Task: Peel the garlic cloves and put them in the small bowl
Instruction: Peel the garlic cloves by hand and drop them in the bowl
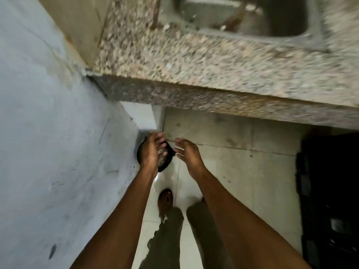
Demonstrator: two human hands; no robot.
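Both of my hands hang low over the floor, below the counter's front edge. My left hand (pixel 151 150) is open, palm turned toward the right, fingers spread. My right hand (pixel 187 152) is open too, palm toward the left, a short gap between them. Under the left hand stands a round black bin (pixel 165 166) on the floor, with pale scraps inside; they look like garlic skins, though blur makes that uncertain. No garlic clove and no small bowl are in view.
A speckled granite counter (pixel 213 66) runs across the top, with a steel sink (pixel 252 16) set in it. A grey wall (pixel 48 133) fills the left side. A black crate (pixel 330 200) stands at the right. My bare foot (pixel 165 199) is on white floor tiles.
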